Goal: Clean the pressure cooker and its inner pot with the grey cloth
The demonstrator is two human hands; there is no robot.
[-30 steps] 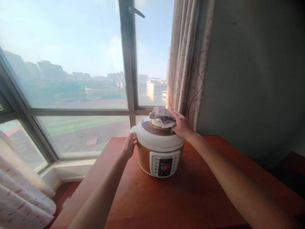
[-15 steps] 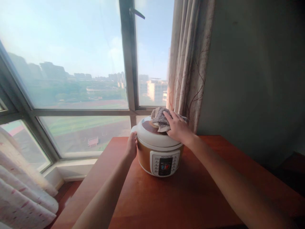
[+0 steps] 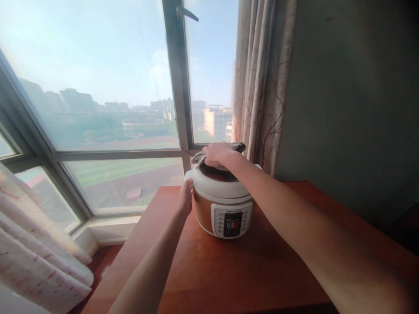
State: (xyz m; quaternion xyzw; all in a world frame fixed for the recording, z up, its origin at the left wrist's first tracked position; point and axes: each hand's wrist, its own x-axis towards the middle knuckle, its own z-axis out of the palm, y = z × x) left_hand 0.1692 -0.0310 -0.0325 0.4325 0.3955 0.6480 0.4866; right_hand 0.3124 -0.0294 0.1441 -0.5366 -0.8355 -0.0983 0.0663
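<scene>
A white and gold electric pressure cooker stands upright on the reddish-brown table, its control panel facing me. My left hand is closed on the white handle at the cooker's left side. Over the back of the lid, my right hand is wrapped on a grey cloth, which sticks out on both sides of it. The hand and forearm hide part of the lid, so I cannot see just where the cloth touches it.
A large window with a grey frame lies behind the table and to its left. Curtains hang at the left and at the back right. A dark wall rises on the right.
My right hand has moved with the cloth leftward and toward the back of the lid. My left hand still holds the handle. The view has shifted slightly.
</scene>
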